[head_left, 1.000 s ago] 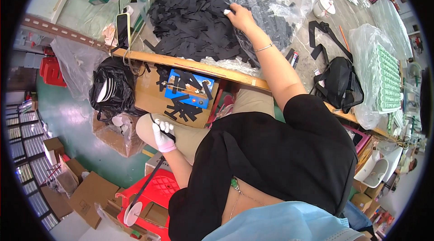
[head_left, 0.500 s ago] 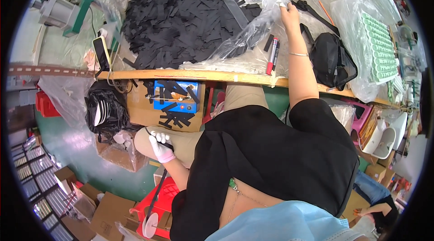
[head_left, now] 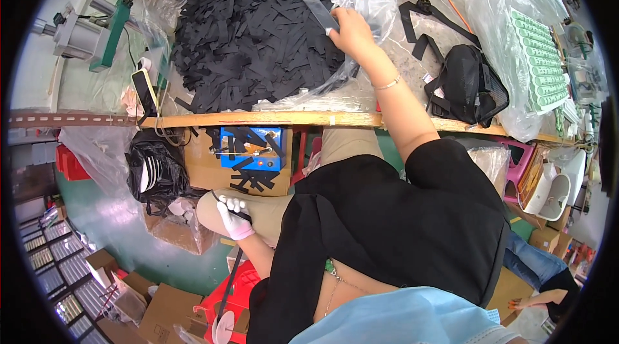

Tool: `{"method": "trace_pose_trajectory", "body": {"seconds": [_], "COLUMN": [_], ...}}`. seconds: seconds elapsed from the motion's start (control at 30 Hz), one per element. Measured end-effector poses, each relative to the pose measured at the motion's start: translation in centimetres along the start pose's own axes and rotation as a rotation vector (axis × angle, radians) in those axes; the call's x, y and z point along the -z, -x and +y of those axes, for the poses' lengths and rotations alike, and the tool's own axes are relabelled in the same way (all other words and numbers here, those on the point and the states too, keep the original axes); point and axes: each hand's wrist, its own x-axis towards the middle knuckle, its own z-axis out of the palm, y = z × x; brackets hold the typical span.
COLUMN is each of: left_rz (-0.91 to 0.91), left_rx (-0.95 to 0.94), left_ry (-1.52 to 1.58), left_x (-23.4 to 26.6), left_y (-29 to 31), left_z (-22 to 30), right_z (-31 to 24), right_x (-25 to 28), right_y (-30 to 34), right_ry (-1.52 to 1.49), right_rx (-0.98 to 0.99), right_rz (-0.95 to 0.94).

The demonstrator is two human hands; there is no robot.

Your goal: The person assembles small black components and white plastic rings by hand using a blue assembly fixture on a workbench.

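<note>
Strips [head_left: 258, 47] heaped on workbench [head_left: 258, 120], green floor [head_left: 177, 260], boxes [head_left: 169, 310]

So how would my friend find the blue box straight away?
Find the table's long wooden edge. Just below it in the picture, above the gloved left hand, is brown cardboard with the blue box on it. Only it is bright blue there, with black strips across its top.

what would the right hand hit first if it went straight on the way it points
The right hand would most likely meet the flat grey strip, whose near end lies right by it; whether they already touch is unclear. The pile of black pieces lies beside and beyond.
</note>
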Motion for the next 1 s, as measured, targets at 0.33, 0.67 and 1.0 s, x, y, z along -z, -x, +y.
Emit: {"method": "trace_pose_trajectory", "body": {"seconds": [0.33,0.67,1.0], "left_rz": [0.018,0.014,-0.018], "left_rx": [-0.036,-0.007,0.023], "left_ry": [-0.028,-0.023,-0.039], "left_x": [-0.1,0.1,0.4], "left_y": [0.2,0.2,0.0], "left_z": [-0.1,0.1,0.1], "right_z": [1.4,4.6,8.8], "right_x": [-1.1,3.0,2.7], "right_y": [-2.8,-1.5,5.2], "right_ry": [0.097,-0.679,-0.428], "right_rx": [-0.301,-0.435,-0.514], "right_rz": [-0.235,-0.202,-0.141]}}
